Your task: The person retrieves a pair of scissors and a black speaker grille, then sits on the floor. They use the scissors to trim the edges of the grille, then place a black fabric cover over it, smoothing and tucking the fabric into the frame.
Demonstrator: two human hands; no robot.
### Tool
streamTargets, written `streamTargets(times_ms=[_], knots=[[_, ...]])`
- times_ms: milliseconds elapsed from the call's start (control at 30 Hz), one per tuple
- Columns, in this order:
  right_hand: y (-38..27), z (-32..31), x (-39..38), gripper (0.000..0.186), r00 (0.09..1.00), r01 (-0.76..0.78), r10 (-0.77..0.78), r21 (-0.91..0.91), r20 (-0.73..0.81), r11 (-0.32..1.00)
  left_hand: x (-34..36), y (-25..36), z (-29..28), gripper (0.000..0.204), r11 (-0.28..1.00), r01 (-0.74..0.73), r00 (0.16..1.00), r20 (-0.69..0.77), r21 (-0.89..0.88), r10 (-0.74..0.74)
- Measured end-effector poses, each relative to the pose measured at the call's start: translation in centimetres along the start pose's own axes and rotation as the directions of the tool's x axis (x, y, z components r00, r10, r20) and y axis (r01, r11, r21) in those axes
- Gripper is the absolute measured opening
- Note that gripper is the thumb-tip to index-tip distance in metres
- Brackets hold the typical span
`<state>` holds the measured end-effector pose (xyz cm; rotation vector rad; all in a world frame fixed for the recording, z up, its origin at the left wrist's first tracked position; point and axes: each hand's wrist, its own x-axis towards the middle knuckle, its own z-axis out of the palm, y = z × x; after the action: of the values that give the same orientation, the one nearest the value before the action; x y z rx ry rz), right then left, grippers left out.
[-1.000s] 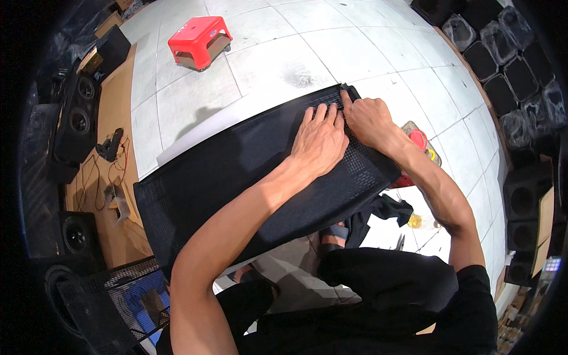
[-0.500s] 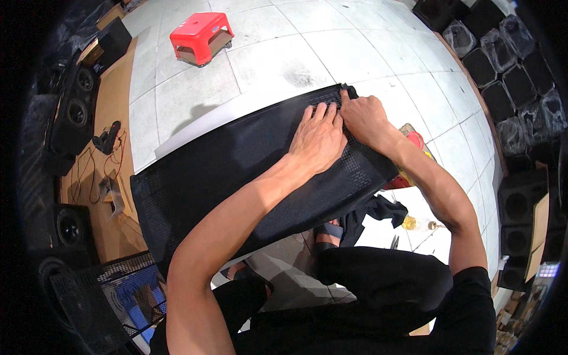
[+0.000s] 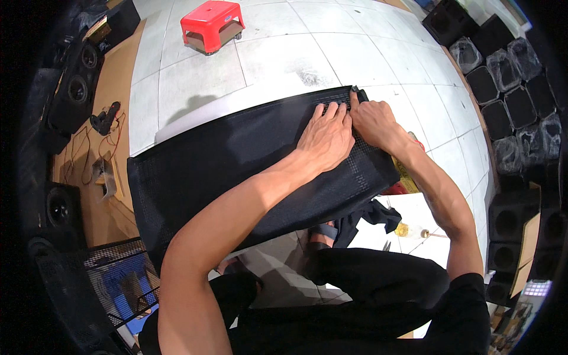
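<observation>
A long black panel [image 3: 236, 165] lies across in front of me, covered in black cloth; a grid of small perforations shows through near its right end. My left hand [image 3: 326, 137] is open and rests on the panel near its far right corner, fingers lying forward. My right hand [image 3: 374, 123] is right beside it at that corner. One digit points out to the cloth edge [image 3: 355, 90] and the other fingers are curled in. The fingertips' grip on the cloth is partly hidden.
A red stool [image 3: 212, 23] stands on the white tiled floor beyond. A bottle with yellow liquid [image 3: 408, 229] lies at right, near dark cloth [image 3: 373, 219]. Speaker boxes [image 3: 77, 89] line the left; a black mesh grille [image 3: 115, 260] is at lower left. More boxes [image 3: 515, 225] stand at right.
Both hands stay at the far right corner of the panel, with only a slight shift of the right fingers. The whole view has shifted a little.
</observation>
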<state>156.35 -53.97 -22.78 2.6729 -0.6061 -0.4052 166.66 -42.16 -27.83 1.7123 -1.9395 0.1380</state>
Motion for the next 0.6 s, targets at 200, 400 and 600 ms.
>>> streamTargets(times_ms=[200, 400, 600], knots=[[0.3, -1.1, 0.7, 0.059, 0.996, -0.007, 0.002, 0.053, 0.089, 0.999, 0.0, -0.1, 0.3, 0.046, 0.999, -0.003, 1.000, 0.018, 0.051, 0.002], [1.0, 0.2, 1.3, 0.051, 1.000, 0.027, -0.027, 0.006, 0.006, 1.000, 0.2, 0.0, 0.6, 0.045, 0.999, 0.003, 1.000, -0.001, 0.046, -0.003], [0.9, 1.2, 1.7, 0.064, 0.999, -0.004, 0.003, 0.014, 0.038, 1.000, 0.3, -0.1, 0.1, 0.040, 0.995, 0.046, 0.998, 0.049, 0.091, -0.051]])
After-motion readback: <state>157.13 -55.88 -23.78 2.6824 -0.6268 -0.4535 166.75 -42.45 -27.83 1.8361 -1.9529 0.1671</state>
